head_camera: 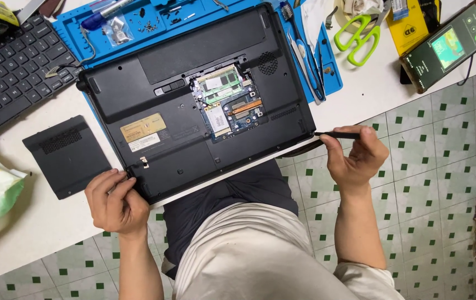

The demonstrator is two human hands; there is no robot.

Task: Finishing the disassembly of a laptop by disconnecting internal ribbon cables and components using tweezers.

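Observation:
A black laptop (193,100) lies upside down on a blue work mat (77,25), its bottom hatch off so green memory boards and a copper heat pipe show. My left hand (114,201) grips the laptop's near left corner, fingers curled on the edge. My right hand (354,158) holds a thin black pry tool (338,134) whose tip touches the seam at the laptop's near right corner.
The removed black cover panel (67,155) rests left of the laptop. A keyboard (16,66) sits at the far left, green-handled scissors (360,36) and a lit phone (449,45) at the far right. Tweezers and a brush (304,55) lie beside the laptop. Green-dotted tile floor is below.

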